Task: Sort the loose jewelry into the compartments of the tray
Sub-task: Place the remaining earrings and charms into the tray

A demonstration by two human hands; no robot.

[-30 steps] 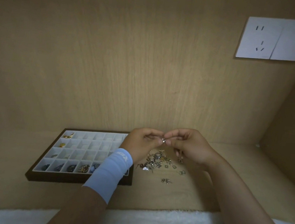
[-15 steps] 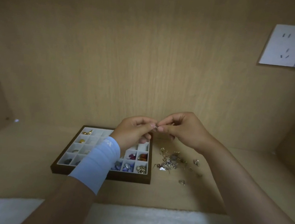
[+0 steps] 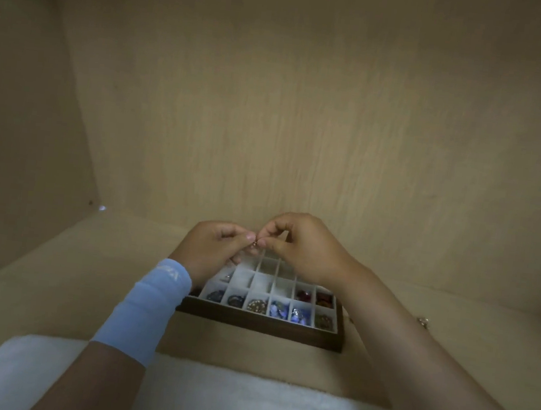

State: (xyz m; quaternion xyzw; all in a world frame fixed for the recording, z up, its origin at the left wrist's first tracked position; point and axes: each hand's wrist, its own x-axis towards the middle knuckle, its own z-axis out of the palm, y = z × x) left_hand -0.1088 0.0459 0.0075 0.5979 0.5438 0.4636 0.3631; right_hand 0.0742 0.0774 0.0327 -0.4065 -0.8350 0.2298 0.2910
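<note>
So the tiny metal piece [image 3: 254, 243] is mid-frame, pinched between the fingertips of the left hand [image 3: 215, 252] and right hand [image 3: 306, 252], both grips closed on it, above the tray's [image 3: 258, 329] upper rows. Looks mid-sort to me. Next, 1 hand probably lets go and the other drops it into a free compartment.

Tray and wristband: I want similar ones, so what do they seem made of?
Tray: dark brown matte frame, probably wood; pale matte dividers, perhaps fabric-lined. Wristband: light blue stretch fabric, snug on the forearm, soft unshiny surface.
</note>
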